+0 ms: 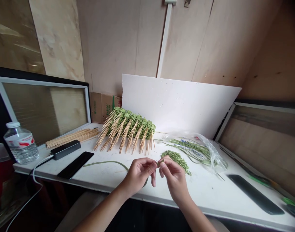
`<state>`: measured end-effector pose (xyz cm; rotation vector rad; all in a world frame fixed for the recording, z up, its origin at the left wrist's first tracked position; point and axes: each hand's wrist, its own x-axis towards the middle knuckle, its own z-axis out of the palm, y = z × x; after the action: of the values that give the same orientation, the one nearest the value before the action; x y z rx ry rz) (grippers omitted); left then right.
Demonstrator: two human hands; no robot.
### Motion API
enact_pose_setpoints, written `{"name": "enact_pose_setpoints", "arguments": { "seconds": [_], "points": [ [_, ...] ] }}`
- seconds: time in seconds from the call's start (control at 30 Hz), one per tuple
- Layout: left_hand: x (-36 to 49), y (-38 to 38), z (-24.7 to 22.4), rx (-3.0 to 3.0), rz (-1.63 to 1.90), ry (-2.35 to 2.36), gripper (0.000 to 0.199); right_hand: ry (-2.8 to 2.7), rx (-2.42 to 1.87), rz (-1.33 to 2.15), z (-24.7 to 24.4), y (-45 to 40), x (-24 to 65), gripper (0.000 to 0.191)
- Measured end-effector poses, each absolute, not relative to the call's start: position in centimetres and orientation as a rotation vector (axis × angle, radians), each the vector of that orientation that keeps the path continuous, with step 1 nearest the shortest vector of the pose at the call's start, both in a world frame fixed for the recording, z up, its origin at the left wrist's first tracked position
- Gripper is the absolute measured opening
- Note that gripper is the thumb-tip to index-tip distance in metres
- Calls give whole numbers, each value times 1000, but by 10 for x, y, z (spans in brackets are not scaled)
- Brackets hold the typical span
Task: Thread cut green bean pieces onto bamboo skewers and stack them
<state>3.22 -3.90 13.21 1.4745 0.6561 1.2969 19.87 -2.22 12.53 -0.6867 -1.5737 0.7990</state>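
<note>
My left hand and my right hand meet above the table's front part, thumbs and fingers pinched together. A long thin green stalk curves over the tabletop from the left and runs in behind my left hand. Between the fingertips is a small green bit, mostly hidden, which looks like the end of that stalk. Just behind my right hand lies a heap of short cut green pieces. Farther back stands a stack of skewers threaded with green pieces, their bare wooden ends pointing toward me.
On the left are bare wooden sticks, a black box with a cable, a phone and a water bottle. To the right, a plastic bag holds long green stalks; a dark flat object lies nearer.
</note>
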Motion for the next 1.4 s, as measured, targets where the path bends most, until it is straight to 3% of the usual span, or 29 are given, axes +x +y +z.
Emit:
{"name": "enact_pose_setpoints", "arguments": {
  "seconds": [0.3,0.63,0.83,1.4],
  "points": [
    [36,-33,121,1372,1265,604,44,-1583,-663,858,118,-21,195,25],
    [37,-31,117,1321,1350,640,35,-1525,-632,810,112,-16,197,10],
    [36,-34,123,1348,1315,643,37,-1503,-660,846,116,-19,195,17],
    [30,-22,109,1545,1289,601,43,-1388,-546,1479,106,-14,188,36]
  ]
}}
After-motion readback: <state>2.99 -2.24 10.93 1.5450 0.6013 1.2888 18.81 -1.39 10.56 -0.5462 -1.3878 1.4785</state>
